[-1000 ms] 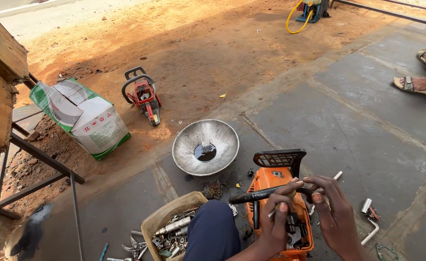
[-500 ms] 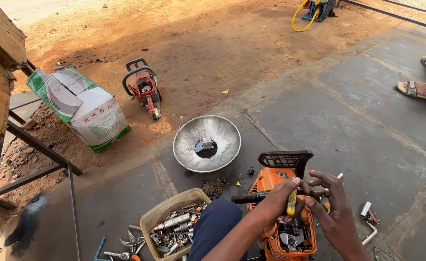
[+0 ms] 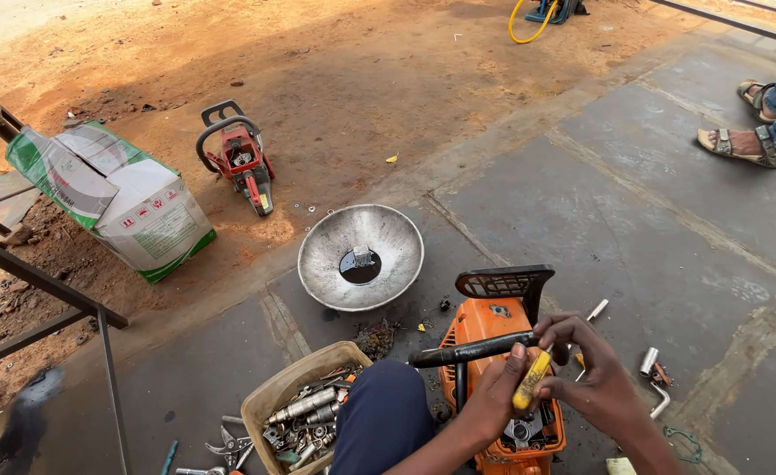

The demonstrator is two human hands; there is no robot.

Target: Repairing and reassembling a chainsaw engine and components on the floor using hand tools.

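Concrete floor point(image 3: 582, 202) beside dirt.
On it: orange chainsaw point(image 3: 494, 330), metal bowl point(image 3: 362, 255), parts tub point(image 3: 304, 409), socket wrench point(image 3: 656, 383).

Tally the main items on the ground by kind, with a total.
Chainsaws: 2, orange chainsaw under the hands, red chainsaw on the dirt
Metal bowl: 1
Cardboard box: 1
Parts tub: 1
Yellow-handled screwdriver: 1
Total: 6

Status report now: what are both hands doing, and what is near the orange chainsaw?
Left hand grips yellow-handled screwdriver over orange chainsaw. Right hand steadies at its black handle bar. Parts bin, metal bowl alongside.
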